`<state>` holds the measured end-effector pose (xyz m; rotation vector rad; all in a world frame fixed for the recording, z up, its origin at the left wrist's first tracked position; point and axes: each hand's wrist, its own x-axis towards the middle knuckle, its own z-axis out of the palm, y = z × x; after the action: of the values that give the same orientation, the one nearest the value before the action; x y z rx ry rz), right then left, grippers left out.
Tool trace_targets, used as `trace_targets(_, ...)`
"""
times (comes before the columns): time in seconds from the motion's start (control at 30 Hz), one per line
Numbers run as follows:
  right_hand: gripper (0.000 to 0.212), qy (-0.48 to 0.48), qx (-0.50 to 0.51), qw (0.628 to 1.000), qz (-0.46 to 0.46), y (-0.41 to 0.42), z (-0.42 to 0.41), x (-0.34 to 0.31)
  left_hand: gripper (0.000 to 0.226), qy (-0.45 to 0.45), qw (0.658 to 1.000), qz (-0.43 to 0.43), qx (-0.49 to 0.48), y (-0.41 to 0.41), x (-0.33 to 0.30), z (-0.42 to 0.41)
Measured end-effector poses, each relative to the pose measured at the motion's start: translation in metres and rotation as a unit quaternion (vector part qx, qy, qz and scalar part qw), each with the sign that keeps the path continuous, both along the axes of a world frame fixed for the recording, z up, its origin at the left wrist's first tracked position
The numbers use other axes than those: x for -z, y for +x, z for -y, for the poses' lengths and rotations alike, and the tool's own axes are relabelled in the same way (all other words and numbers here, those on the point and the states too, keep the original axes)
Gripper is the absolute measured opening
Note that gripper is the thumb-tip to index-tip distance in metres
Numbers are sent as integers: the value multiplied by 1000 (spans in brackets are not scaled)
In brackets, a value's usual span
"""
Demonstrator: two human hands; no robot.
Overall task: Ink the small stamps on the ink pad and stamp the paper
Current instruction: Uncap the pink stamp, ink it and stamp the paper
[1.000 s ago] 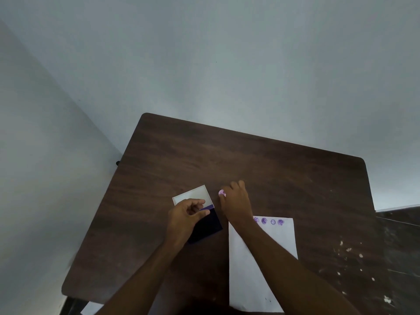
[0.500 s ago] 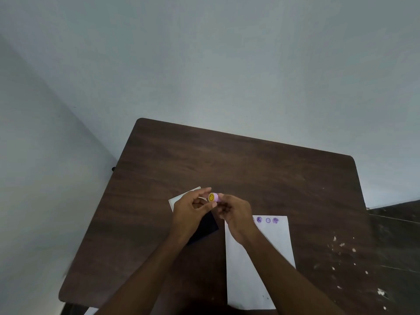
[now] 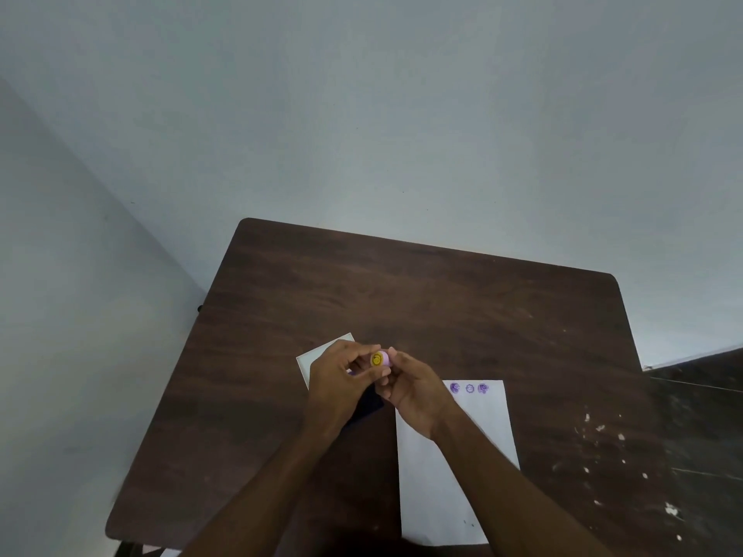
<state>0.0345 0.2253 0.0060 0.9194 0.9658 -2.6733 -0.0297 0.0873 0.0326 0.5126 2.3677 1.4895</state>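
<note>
A small pink stamp point(image 3: 380, 359) with a yellow smiley top is pinched between the fingertips of my left hand point(image 3: 335, 385) and my right hand point(image 3: 414, 391), held just above the table. Under my left hand lies the dark ink pad point(image 3: 368, 408), mostly hidden, with its open white lid point(image 3: 317, 355) behind it. A white sheet of paper point(image 3: 482, 436) lies to the right of the pad. Three purple stamp prints point(image 3: 468, 388) run along its top edge.
The dark wooden table point(image 3: 442, 307) stands against pale walls, with its left edge near the corner. White specks point(image 3: 603, 436) dot the table's right part. A dark surface point(image 3: 703, 396) adjoins it on the right.
My right hand picked the pink stamp up from beside the pad. My left hand left the pad and now pinches the stamp too. The camera shifted slightly.
</note>
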Motion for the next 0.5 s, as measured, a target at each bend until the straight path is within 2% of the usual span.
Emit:
trace_targets(0.13, 36, 16, -9, 1000, -9, 1, 0, 1, 28, -17, 1000, 9, -10, 1, 1, 0)
trace_targets(0.23, 35, 38, -6, 999, -19, 2, -1, 1, 27, -3, 1000, 2, -16, 1, 2, 2)
trace_targets(0.3, 31, 45, -9, 999, -23, 3, -2, 1, 26, 17, 999, 31, -30, 0, 3, 5)
trace_targets(0.4, 27, 18, 12, 1000, -14, 4, -2, 1, 29, 62, 992, 94, -61, -2, 10, 13)
trace_targets(0.5, 25, -20, 35, 999, -9, 3, 0, 2, 29, 68, 988, 115, -79, -3, 19, 26)
